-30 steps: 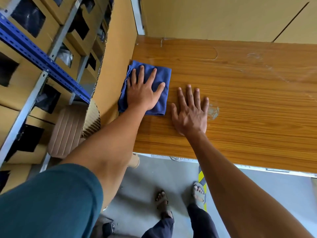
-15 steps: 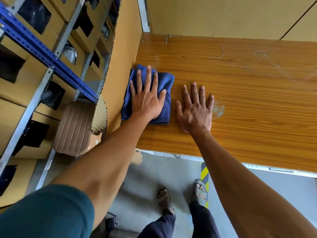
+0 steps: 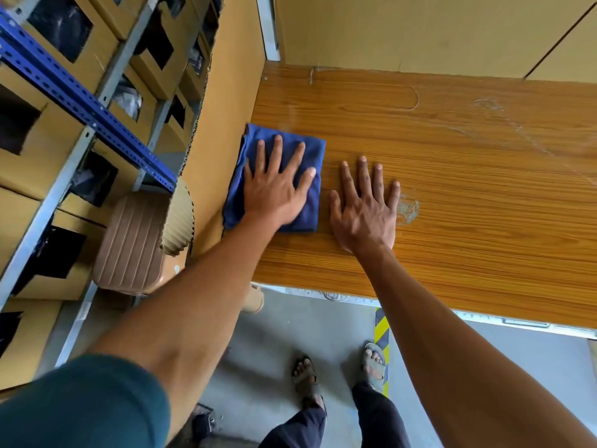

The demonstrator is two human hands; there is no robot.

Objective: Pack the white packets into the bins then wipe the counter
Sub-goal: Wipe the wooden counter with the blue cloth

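Left hand (image 3: 274, 192) flat, fingers spread, pressing the folded blue cloth (image 3: 277, 176) onto the wood-grain laminate counter (image 3: 452, 195) at its nine o'clock edge, while the right hand (image 3: 365, 208) lies open-palmed just beside, at the cloth's three o'clock.

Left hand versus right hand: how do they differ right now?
The left hand presses flat on the blue cloth; the right hand lies on bare counter. The left sits by the counter's left edge, the right nearer the pale smudge. Both are open, fingers spread.
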